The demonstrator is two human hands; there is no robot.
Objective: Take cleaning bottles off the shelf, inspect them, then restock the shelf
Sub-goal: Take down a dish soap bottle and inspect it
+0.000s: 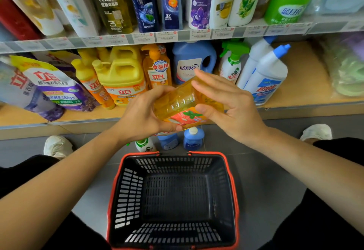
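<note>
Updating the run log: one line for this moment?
phase: inspect | left hand grips orange bottle | right hand touches it, fingers straight | basket below hands

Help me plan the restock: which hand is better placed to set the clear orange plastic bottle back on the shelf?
Left, probably: the left hand wraps the clear orange plastic bottle from below with curled fingers, while the right hand touches its side with straighter fingers.
</note>
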